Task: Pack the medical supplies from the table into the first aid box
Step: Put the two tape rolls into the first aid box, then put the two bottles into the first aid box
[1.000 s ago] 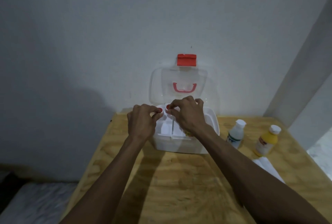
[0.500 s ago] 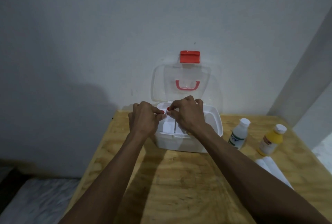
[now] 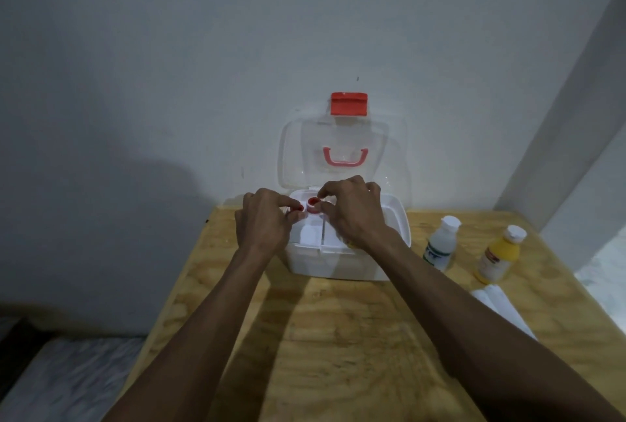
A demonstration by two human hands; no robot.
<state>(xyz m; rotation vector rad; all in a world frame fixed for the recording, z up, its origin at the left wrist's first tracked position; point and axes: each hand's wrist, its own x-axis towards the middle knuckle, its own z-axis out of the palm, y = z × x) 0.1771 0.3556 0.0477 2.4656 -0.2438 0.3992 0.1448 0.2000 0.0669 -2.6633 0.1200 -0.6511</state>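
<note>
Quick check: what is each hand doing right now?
Left hand: fingers pinched on a small red-cored roll.
Right hand: fingers pinched on another red-cored roll.

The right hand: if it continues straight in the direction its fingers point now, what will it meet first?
The right hand points left over the open first aid box, pinching a small red-cored roll. Going straight on, it would probably meet the left hand first, though depth is hard to judge.
</note>
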